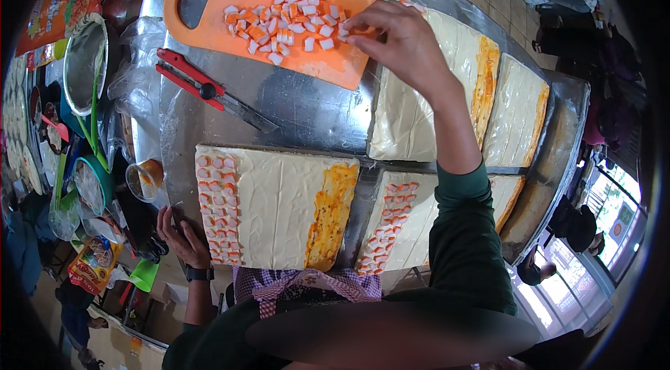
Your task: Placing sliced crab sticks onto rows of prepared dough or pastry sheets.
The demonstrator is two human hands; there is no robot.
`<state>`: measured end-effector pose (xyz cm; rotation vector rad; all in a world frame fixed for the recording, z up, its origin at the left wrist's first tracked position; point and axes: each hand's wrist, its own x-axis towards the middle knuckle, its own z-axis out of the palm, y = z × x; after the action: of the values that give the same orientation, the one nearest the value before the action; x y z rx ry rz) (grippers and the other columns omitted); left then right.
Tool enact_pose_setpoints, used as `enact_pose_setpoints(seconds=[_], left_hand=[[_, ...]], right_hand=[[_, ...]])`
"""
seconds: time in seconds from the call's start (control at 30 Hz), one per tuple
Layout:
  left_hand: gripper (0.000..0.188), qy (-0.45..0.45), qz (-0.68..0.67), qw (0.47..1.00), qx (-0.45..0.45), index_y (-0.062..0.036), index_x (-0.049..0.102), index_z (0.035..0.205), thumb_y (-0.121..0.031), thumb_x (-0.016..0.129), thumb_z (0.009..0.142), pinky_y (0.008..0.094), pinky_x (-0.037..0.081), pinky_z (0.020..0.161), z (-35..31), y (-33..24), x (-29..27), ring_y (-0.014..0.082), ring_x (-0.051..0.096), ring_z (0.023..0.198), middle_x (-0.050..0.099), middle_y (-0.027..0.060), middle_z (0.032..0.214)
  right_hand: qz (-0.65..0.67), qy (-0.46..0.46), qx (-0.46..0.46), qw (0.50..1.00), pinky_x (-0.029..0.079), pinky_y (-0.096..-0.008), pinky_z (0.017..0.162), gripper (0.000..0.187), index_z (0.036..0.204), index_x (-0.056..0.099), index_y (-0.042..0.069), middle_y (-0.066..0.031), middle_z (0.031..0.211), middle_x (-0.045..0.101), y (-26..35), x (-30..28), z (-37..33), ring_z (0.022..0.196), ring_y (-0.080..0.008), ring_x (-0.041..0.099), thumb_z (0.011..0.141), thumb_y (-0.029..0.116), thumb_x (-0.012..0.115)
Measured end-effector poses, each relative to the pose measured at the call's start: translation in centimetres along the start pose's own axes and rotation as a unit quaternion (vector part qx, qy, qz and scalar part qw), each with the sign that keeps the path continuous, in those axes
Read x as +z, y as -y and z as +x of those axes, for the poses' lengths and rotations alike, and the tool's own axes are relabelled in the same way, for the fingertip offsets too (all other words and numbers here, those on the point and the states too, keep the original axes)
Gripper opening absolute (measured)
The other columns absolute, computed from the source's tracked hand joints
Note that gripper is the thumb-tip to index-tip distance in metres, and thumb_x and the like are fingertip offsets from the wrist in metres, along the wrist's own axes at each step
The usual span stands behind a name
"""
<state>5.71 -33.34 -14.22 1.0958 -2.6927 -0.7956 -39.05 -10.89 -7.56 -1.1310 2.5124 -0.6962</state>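
My right hand (401, 45) reaches over the right end of an orange cutting board (317, 68), its thumb and fingers pinched around a small white crab stick piece. Chopped orange-and-white crab sticks (289, 17) lie heaped on the board. My left hand (183, 239) rests at the table's left front edge, fingers apart, holding nothing. Between my arms, a cream-coated rectangular sheet (276, 209) carries rows of crab stick pieces along its left side and an orange sauce band along its right. A second coated sheet (412, 230) with crab stick rows is partly covered by my right arm.
Red-handled scissors (202, 89) lie below the board. More coated sheets (401, 122) with orange bands stand beyond my right forearm. At left are a metal pot (85, 66), a teal bowl (92, 185) and a clear cup (144, 180) with orange residue.
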Motion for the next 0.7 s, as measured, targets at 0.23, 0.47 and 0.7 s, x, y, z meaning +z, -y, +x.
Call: enact_pose_setpoints(seconds=[0.23,0.47,0.7], left_hand=[[0.038,0.003,-0.028,1.000,-0.014,-0.0015,0.047,0.128,-0.017,0.045,0.094,0.0452,0.031,0.105,0.0,-0.2,0.2,0.0342,0.042,0.124,0.046,0.0192,0.132],[0.038,0.013,0.010,1.000,0.012,-0.0006,0.045,0.129,-0.019,0.043,0.096,0.0469,0.030,0.104,0.0,0.7,-0.3,0.0353,0.042,0.124,0.045,0.0192,0.134],[0.039,0.016,-0.001,1.000,0.026,-0.0016,0.044,0.130,-0.021,0.043,0.096,0.0473,0.030,0.103,0.2,0.0,0.0,0.0353,0.041,0.123,0.046,0.0193,0.132]], right_hand=[[-0.162,-0.025,-0.006,0.986,0.044,-0.0382,0.086,0.017,0.094,0.069,0.017,-0.0031,0.089,0.065,0.9,0.8,-0.1,0.094,-0.0207,0.060,0.078,0.023,0.066],[-0.143,-0.101,-0.006,0.985,0.046,-0.0363,0.080,0.013,0.085,0.070,0.015,-0.0039,0.084,0.065,1.9,2.3,0.3,0.086,-0.0210,0.062,0.075,0.022,0.070],[0.171,-0.197,0.103,0.960,0.048,-0.0276,0.063,0.013,0.088,0.073,0.008,-0.0044,0.081,0.067,0.5,-0.3,-1.3,0.069,-0.0155,0.059,0.077,0.016,0.073]])
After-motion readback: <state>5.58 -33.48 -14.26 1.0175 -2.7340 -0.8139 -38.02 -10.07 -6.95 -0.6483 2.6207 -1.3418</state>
